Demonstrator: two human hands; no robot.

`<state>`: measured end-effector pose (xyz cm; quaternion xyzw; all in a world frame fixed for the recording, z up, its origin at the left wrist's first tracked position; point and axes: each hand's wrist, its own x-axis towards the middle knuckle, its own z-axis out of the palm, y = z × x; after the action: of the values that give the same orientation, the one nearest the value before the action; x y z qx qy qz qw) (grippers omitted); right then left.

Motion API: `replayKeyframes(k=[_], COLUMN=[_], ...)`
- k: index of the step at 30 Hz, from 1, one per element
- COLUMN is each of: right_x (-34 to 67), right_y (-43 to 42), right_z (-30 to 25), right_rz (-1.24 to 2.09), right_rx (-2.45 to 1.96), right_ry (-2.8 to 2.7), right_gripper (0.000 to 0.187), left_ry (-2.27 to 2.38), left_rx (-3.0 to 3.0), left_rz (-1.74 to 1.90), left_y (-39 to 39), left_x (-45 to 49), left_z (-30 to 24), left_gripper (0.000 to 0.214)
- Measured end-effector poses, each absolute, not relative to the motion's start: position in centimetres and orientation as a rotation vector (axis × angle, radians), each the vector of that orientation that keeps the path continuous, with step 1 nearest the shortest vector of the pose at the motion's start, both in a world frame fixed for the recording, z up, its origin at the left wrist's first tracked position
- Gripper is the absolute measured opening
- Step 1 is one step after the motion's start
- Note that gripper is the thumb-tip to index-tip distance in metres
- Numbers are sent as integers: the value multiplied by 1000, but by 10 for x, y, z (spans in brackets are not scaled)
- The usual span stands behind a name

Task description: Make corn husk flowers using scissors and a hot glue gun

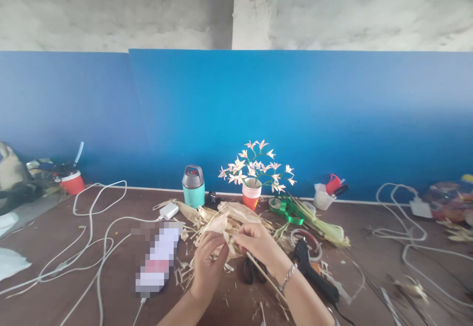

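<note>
My left hand (209,262) is closed with its fingertips on a pale, petal-shaped piece of dried husk (218,223). My right hand (256,243) reaches in from the right, its thumb and fingers pinched at the edge of the same husk piece. A thin straw-coloured stalk (271,280) runs slantwise beneath the right hand and wrist; whether that hand touches it, I cannot tell. Loose husks and scraps (244,211) lie heaped behind both hands. Just below the right hand are black-handled scissors (249,271), partly covered.
Pale husk-like flowers (254,165) stand in stacked paper cups (252,195). A teal canister (194,195), green ribbon (286,210), tape roll (317,244) and black glue gun (314,274) surround the work. Left are a blurred-out phone-like object (158,262) and white cables (105,252).
</note>
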<state>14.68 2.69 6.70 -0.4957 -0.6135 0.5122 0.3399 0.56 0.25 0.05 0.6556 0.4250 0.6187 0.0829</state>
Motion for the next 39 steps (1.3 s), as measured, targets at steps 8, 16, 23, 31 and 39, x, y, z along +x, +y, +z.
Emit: replayKeyframes(k=[8, 16, 23, 31, 39], right_x=[150, 156, 160, 155, 156], right_y=[27, 28, 27, 27, 29], right_z=[67, 73, 72, 62, 63], right_rz=[1327, 1353, 1384, 1304, 1209], right_rx=[-1313, -1349, -1299, -1298, -1305], right_ry=[-1628, -1694, -1763, -1750, -1790], right_gripper=[18, 18, 26, 15, 17], left_ry=[1260, 1191, 1263, 1318, 1250], left_rx=[1966, 1880, 1646, 1633, 1715], left_rz=[1740, 1597, 1594, 1529, 1506], left_y=[0, -1, 2, 3, 2], left_x=[7, 9, 8, 8, 10], left_z=[3, 4, 2, 0, 2], left_gripper=[18, 16, 19, 20, 21])
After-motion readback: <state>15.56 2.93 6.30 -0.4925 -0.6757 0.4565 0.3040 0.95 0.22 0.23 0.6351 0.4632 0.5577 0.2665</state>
